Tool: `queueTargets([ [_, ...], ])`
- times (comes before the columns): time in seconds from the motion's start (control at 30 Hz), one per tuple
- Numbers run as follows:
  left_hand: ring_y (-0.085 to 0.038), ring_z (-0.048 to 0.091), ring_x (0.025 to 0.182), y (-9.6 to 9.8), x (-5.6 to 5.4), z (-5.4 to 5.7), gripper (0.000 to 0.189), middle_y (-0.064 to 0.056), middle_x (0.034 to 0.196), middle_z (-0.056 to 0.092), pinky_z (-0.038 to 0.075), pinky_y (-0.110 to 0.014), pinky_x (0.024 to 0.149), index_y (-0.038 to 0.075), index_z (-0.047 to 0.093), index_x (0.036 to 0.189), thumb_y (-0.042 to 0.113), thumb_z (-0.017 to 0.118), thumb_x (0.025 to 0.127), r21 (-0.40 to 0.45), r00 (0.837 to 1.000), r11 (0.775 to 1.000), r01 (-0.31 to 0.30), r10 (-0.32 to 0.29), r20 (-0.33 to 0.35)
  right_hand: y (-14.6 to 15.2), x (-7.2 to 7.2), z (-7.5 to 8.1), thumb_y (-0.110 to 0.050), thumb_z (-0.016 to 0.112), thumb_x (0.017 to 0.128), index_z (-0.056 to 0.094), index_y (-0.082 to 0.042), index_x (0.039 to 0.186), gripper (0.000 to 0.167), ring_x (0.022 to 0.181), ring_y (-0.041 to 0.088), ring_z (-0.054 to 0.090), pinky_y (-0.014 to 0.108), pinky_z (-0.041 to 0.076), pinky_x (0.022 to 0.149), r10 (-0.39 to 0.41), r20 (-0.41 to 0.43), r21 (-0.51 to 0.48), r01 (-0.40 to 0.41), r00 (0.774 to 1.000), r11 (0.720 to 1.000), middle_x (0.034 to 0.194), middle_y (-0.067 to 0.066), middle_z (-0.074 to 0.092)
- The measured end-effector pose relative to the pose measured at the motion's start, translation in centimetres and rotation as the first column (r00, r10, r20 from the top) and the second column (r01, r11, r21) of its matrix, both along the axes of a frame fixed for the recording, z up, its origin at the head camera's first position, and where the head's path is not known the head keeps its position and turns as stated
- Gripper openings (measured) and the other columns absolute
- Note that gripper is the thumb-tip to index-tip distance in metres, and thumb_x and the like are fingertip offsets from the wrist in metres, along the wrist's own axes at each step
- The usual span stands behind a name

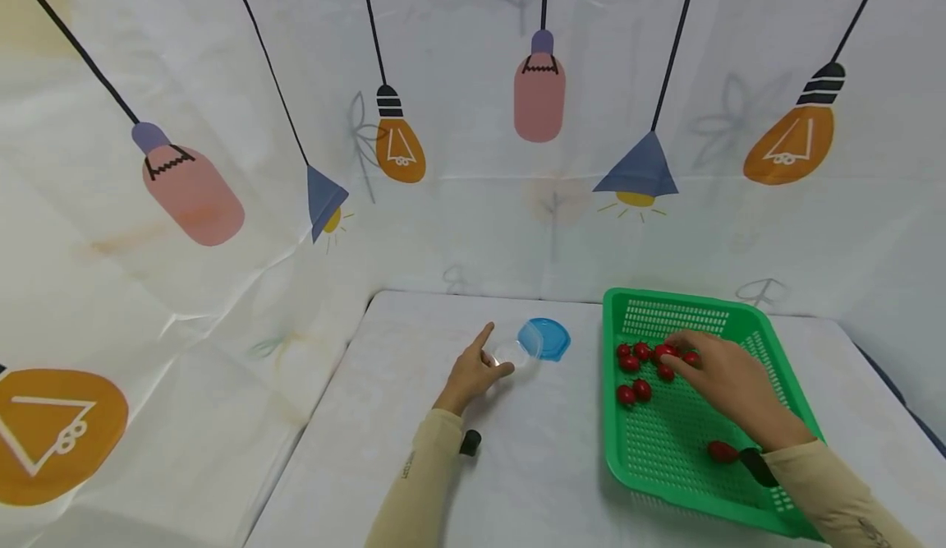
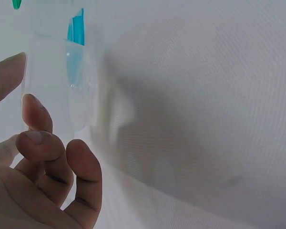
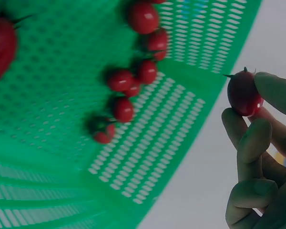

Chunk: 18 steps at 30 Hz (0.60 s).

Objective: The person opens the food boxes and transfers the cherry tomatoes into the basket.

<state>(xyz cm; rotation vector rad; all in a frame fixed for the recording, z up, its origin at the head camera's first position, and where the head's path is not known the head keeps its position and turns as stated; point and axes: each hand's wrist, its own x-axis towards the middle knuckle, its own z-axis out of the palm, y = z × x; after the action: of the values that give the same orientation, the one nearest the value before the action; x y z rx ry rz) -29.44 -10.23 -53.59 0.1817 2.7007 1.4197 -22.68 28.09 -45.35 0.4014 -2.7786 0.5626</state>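
Note:
In the right wrist view my right hand (image 3: 264, 157) pinches a dark red cherry tomato (image 3: 244, 94) with a green stem between thumb and fingertips. It is over the green perforated basket (image 1: 615, 449), where several more cherry tomatoes (image 1: 641, 390) lie toward the far left. On the left, my left hand (image 1: 470, 374) is beside a small clear plastic container (image 2: 52, 81) on the table, its thumb and forefinger spread. The fingertips are at the container's rim; whether they press on it I cannot tell. A blue piece, apparently a lid (image 1: 557, 341), lies just behind the container.
A longer red fruit (image 1: 722, 451) lies alone in the basket's near half, partly beside the right wrist. The white-covered table (image 1: 539, 458) meets a white cloth wall (image 1: 458, 227) printed with lamps at the back and left.

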Motion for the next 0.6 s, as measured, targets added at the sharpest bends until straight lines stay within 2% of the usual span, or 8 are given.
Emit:
queueTargets([
  [0.1, -0.016, 0.051, 0.068, -0.1, 0.0, 0.1, 0.091, -0.004, 0.079, 0.057, 0.044, -0.032, 0.063, 0.022, 0.029, 0.162, 0.029, 0.082, 0.087, 0.002, 1.000, 1.000, 0.000, 0.000, -0.001, 0.7, 0.0, -0.8, -0.028, 0.075, 0.093, 0.073, -0.009, 0.110, 0.025, 0.080, 0.026, 0.068, 0.041, 0.052, 0.060, -0.003, 0.021, 0.022, 0.003, 1.000, 1.000, 0.093, 0.004, 0.073],
  [0.2, -0.016, 0.051, 0.068, 0.0, 0.1, 0.2, 0.092, -0.004, 0.079, 0.057, 0.044, -0.032, 0.063, 0.022, 0.029, 0.162, 0.029, 0.082, 0.087, 0.001, 1.000, 1.000, 0.001, -0.001, 0.001, 1.3, 0.0, -1.5, -0.027, 0.075, 0.092, 0.072, -0.008, 0.107, 0.024, 0.080, 0.028, 0.068, 0.044, 0.053, 0.060, 0.000, 0.079, 0.046, -0.004, 0.997, 0.999, 0.092, 0.005, 0.073],
  [0.33, -0.016, 0.051, 0.067, 0.1, 0.1, 0.3, 0.091, -0.004, 0.078, 0.057, 0.044, -0.032, 0.062, 0.021, 0.029, 0.162, 0.029, 0.081, 0.087, 0.006, 1.000, 1.000, -0.001, 0.001, 0.002, 1.8, 0.0, -2.4, -0.027, 0.077, 0.090, 0.071, -0.009, 0.103, 0.023, 0.075, 0.025, 0.068, 0.041, 0.052, 0.056, 0.011, 0.144, 0.082, -0.023, 0.990, 0.996, 0.091, 0.004, 0.073],
  [0.47, -0.016, 0.051, 0.068, 0.1, 0.2, 0.4, 0.091, -0.004, 0.079, 0.058, 0.043, -0.032, 0.062, 0.021, 0.029, 0.161, 0.029, 0.081, 0.087, 0.016, 1.000, 1.000, -0.002, 0.002, -0.004, 1.7, 0.0, -3.0, -0.028, 0.079, 0.088, 0.070, -0.009, 0.101, 0.025, 0.072, 0.022, 0.068, 0.039, 0.050, 0.052, 0.031, 0.165, 0.113, -0.050, 0.986, 0.992, 0.088, 0.000, 0.074],
  [0.6, -0.017, 0.051, 0.068, 0.1, 0.2, 0.2, 0.091, -0.005, 0.080, 0.058, 0.044, -0.032, 0.062, 0.021, 0.030, 0.161, 0.029, 0.081, 0.087, 0.035, 1.000, 0.999, -0.018, 0.018, 0.008, 1.5, 0.0, -3.2, -0.032, 0.077, 0.090, 0.068, -0.007, 0.105, 0.031, 0.073, 0.025, 0.069, 0.040, 0.052, 0.053, 0.034, 0.192, 0.128, -0.059, 0.981, 0.990, 0.093, 0.007, 0.075],
])
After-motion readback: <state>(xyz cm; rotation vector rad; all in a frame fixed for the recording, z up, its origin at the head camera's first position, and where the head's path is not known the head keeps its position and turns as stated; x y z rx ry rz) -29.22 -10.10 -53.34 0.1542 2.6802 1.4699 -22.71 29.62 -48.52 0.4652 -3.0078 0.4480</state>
